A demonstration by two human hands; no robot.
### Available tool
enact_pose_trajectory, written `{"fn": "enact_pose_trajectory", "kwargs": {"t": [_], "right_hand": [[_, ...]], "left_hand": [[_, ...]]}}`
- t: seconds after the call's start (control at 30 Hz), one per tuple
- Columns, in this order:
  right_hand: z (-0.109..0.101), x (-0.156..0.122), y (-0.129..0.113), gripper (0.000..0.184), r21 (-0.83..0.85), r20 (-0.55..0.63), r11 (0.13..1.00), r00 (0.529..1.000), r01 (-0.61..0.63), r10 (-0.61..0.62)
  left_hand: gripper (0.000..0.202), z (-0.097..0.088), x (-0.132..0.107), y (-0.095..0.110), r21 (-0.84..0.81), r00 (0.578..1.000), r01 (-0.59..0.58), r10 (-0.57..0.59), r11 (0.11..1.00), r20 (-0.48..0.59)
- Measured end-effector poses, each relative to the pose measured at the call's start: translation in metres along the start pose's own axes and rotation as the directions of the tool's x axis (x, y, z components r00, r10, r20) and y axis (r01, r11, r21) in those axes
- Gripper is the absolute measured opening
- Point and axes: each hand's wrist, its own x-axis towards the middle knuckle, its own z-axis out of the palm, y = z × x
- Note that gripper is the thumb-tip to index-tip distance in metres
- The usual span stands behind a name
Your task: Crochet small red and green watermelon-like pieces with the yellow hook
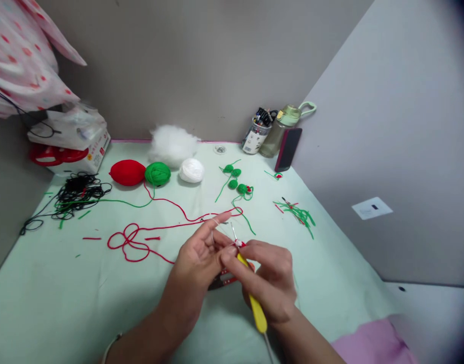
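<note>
My right hand [271, 280] is closed around a yellow-handled crochet hook [254, 303], whose metal tip points up toward a tiny red and white crochet piece [239, 243]. My left hand [199, 263] pinches that piece, with the index finger raised and red yarn [167, 227] looped over it. The strand runs across the pale green table cover [65, 283] in loose loops back to a red yarn ball [127, 172]. A red object lies partly hidden under my hands.
Green [158, 173] and white [191, 170] yarn balls and white stuffing [173, 144] sit at the back. Small green crocheted pieces [235, 179], yarn scraps [298, 212], a black yarn tangle [78, 194], a box [85, 151], a pen cup [256, 134], a bottle [283, 126] and a phone [288, 149] surround them.
</note>
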Motion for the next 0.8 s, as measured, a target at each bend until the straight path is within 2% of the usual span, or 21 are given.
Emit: {"fn": "enact_pose_trajectory", "kwargs": {"t": [0.07, 0.13, 0.23, 0.3, 0.37, 0.4, 0.47, 0.57, 0.7, 0.8], "right_hand": [[-0.001, 0.003, 0.002, 0.035, 0.074, -0.083, 0.996, 0.996, 0.049, -0.043], [-0.004, 0.009, 0.003, 0.032, 0.23, -0.082, 0.973, 0.996, -0.025, 0.045], [-0.01, 0.018, 0.008, 0.024, 0.444, -0.018, 0.877, 0.977, -0.185, 0.215], [-0.012, 0.02, 0.012, 0.019, 0.572, 0.018, 0.775, 0.949, -0.269, 0.315], [-0.012, 0.022, 0.015, 0.018, 0.675, 0.081, 0.659, 0.921, -0.332, 0.381], [-0.011, 0.022, 0.016, 0.018, 0.694, 0.109, 0.629, 0.915, -0.35, 0.389], [-0.01, 0.023, 0.014, 0.016, 0.661, 0.127, 0.665, 0.925, -0.348, 0.357], [-0.006, 0.022, 0.006, 0.022, 0.514, 0.086, 0.814, 0.96, -0.272, 0.267], [-0.002, 0.013, 0.0, 0.034, 0.356, 0.016, 0.911, 0.976, -0.209, 0.218], [0.0, 0.005, 0.001, 0.045, 0.109, 0.006, 0.993, 0.999, -0.034, 0.034]], "left_hand": [[0.054, -0.003, 0.001, 0.005, -0.048, 0.992, 0.112, -0.109, 0.992, 0.059], [0.051, -0.008, 0.004, 0.01, -0.041, 0.984, 0.156, -0.152, 0.987, 0.09], [0.046, -0.017, 0.007, 0.016, 0.037, 0.989, 0.106, -0.109, 0.994, 0.1], [0.043, -0.02, 0.008, 0.015, 0.091, 0.993, 0.05, -0.059, 0.995, 0.099], [0.039, -0.02, 0.008, 0.012, 0.115, 0.996, 0.008, -0.018, 0.993, 0.091], [0.037, -0.019, 0.008, 0.01, 0.117, 0.996, -0.007, -0.003, 0.993, 0.085], [0.036, -0.018, 0.008, 0.006, 0.113, 0.996, -0.026, 0.017, 0.993, 0.082], [0.036, -0.014, 0.007, 0.002, 0.116, 0.996, -0.038, 0.028, 0.993, 0.088], [0.037, -0.01, 0.006, -0.001, 0.093, 0.998, -0.065, 0.064, 0.994, 0.019], [0.04, -0.009, 0.007, -0.002, -0.012, 1.0, 0.001, 0.0, 1.0, 0.022]]}}
